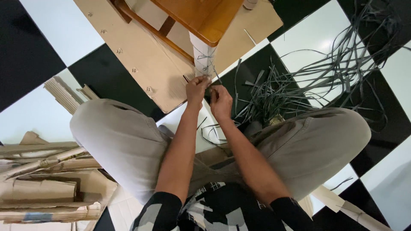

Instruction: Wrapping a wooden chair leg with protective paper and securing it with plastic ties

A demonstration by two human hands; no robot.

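A wooden table (pixel 205 17) stands in front of me, and its leg (pixel 203 57) is wrapped in pale cardboard bound with thin grey strapping. My left hand (pixel 196 89) pinches the strap at the bottom of the wrapped leg. Right beside it, my right hand (pixel 220 100) grips a grey strap end. Both hands nearly touch each other just below the leg. My knees, in beige trousers, spread to either side of my forearms.
A tangle of loose grey straps (pixel 317 72) lies on the black-and-white tiled floor at right. A flat cardboard sheet (pixel 137 55) lies under the table. Folded cardboard pieces (pixel 47 179) are stacked at lower left; more strips (pixel 64 94) lie at left.
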